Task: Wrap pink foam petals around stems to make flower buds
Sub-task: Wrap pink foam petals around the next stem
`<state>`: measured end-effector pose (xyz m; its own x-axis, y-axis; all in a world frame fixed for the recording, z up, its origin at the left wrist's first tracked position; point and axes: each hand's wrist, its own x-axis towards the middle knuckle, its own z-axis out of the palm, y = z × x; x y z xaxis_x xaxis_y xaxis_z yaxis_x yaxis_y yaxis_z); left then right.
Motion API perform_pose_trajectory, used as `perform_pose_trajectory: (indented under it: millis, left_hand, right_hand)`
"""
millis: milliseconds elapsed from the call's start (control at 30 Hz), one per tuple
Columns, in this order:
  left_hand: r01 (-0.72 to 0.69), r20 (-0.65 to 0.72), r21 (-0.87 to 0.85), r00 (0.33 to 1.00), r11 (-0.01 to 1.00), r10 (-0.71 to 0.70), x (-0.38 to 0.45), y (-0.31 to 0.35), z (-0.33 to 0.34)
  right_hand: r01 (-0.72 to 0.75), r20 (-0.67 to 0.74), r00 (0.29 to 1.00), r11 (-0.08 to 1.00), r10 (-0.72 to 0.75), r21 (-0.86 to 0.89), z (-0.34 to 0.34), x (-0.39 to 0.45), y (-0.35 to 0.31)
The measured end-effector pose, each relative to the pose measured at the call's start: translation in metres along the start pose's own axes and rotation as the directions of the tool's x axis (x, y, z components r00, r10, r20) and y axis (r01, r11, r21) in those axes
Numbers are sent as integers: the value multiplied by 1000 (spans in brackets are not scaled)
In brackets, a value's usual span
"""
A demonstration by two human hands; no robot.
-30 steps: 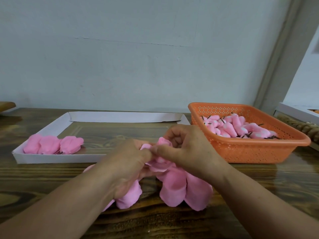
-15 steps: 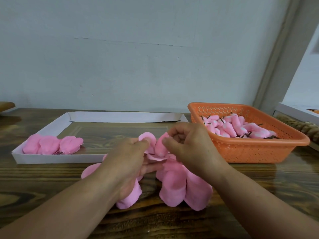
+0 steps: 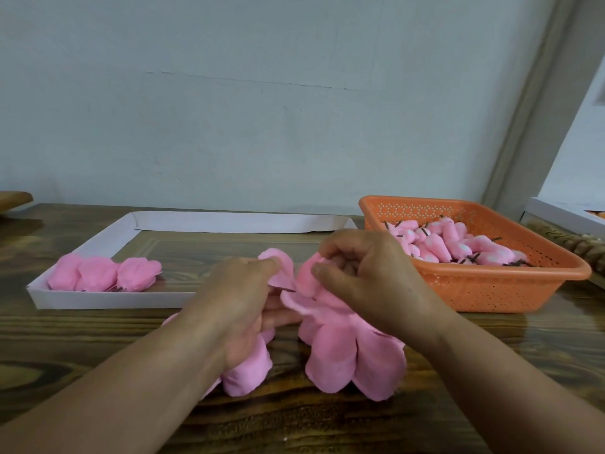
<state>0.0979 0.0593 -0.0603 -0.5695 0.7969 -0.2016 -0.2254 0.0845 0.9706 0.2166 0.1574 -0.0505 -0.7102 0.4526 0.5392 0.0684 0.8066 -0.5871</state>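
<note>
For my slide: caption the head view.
Two hands, left hand and right hand, pinch pink foam petals between white tray and orange basket.

Pink foam petals (image 3: 347, 358) lay on a dark brown table (image 3: 294, 427) with a strong wood-grain pattern. At far left, a white cardboard tray (image 3: 108, 299) contained pink finished flowers (image 3: 104, 273). At far right, an orange plastic basket (image 3: 491, 290), its walls patterned with small perforations, contained pink buds (image 3: 458, 247) with dark brown stems. The wall (image 3: 262, 109) behind was pale blue-grey.
</note>
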Motion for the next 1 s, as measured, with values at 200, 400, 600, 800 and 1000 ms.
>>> perform_pose_trajectory:
  millis: [200, 400, 600, 800, 1000]
  left_hand:
    - [-79, 102, 83, 992, 993, 70, -3, -6, 2]
    - [-130, 110, 141, 987, 981, 115, 0, -8, 3]
    - [-190, 92, 305, 981, 933, 170, -9, -9, 5]
    - [-220, 120, 343, 975, 913, 190, -18, -5, 8]
    - [-248, 206, 365, 962, 897, 182, -22, -3, 6]
  right_hand:
    - [106, 181, 980, 986, -82, -128, 0, -1, -2]
    - [34, 165, 986, 984, -4, -174, -6, 2, 0]
    - [140, 240, 965, 980, -104, -140, -4, -1, -8]
    - [80, 200, 979, 983, -46, -165, -1, -1, -7]
    - [-8, 183, 983, 993, 30, -122, 0, 1, -5]
